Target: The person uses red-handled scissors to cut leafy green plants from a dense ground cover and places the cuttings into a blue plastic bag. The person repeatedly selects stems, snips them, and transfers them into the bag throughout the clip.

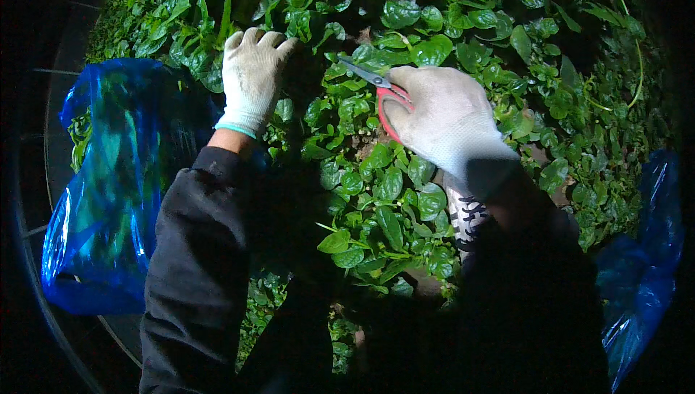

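Note:
My right hand [448, 114], in a pale work glove, grips a pair of red-handled scissors [383, 85]. Their grey blades point up and left over low leafy green plants [390, 182]. My left hand [251, 79] wears a knitted glove with a turquoise cuff edge. It is back-side up beside the leaves, with its fingers bent. Its palm and anything in it are hidden from the camera. Broad glossy leaves [431, 50] grow just beyond the blade tips.
A translucent blue plastic bag [117, 187] with green leaves inside lies left of my left arm. Another blue plastic sheet or bag [635, 280] is at the right edge. A laced shoe [468, 215] stands among the plants under my right forearm. Deep shadow covers the lower middle.

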Demonstrator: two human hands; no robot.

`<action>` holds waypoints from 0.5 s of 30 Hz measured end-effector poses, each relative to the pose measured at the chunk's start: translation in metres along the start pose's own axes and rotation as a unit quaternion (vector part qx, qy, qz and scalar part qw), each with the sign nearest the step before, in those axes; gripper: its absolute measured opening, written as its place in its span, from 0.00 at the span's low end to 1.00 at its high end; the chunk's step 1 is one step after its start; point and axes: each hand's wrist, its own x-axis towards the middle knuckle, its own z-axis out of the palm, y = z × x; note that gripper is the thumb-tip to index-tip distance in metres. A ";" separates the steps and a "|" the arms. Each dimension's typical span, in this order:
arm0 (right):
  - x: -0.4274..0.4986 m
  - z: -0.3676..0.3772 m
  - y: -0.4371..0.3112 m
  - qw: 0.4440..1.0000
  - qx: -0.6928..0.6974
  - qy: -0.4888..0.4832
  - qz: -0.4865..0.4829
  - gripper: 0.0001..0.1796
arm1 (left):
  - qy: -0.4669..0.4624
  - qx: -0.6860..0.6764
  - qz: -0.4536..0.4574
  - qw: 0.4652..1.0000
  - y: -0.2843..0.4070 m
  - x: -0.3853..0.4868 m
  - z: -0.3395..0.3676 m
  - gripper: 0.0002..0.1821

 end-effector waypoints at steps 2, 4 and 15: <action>0.004 0.003 -0.006 1.000 -0.012 0.006 -0.010 0.13 | 0.040 -0.033 -0.013 0.999 0.002 -0.007 0.004 0.16; 0.010 0.007 -0.010 0.999 -0.032 -0.008 -0.022 0.13 | 0.028 -0.055 -0.054 0.997 0.002 -0.008 0.009 0.17; 0.050 0.033 -0.015 0.983 -0.162 0.008 -0.087 0.12 | -0.042 -0.172 -0.191 0.965 -0.021 0.008 0.033 0.08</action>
